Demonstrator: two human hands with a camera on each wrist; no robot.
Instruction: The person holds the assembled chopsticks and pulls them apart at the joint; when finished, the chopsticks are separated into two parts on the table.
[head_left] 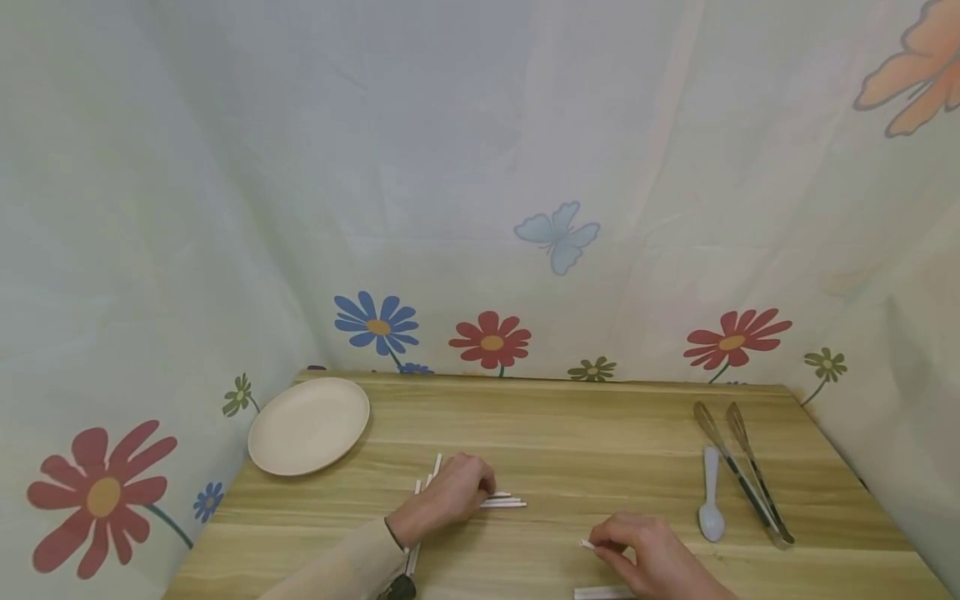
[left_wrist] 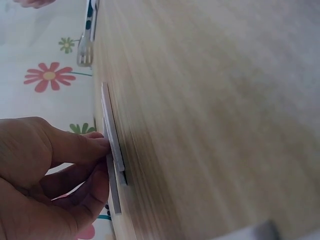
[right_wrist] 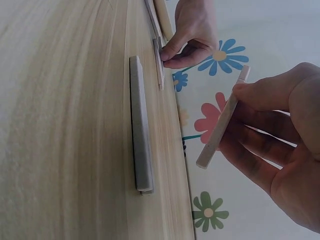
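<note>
My left hand (head_left: 446, 498) pinches at a small group of white sticks (head_left: 504, 502) lying side by side on the table. In the left wrist view the thumb and fingertips meet at the edge of these sticks (left_wrist: 112, 130). More white sticks (head_left: 438, 463) stretch lengthwise beneath and beside the left wrist. My right hand (head_left: 647, 550) holds one short white stick (right_wrist: 220, 125) between thumb and fingers, raised above the table. Below that hand, near the front, a stack of white sticks (right_wrist: 141, 125) lies on the wood.
A round cream plate (head_left: 309, 427) sits at the back left of the wooden table (head_left: 570, 433). On the right lie a pale spoon (head_left: 711, 496) and two long metal utensils (head_left: 742, 475) with dark handle sections. A flower-printed curtain (head_left: 420, 167) encloses the back and sides.
</note>
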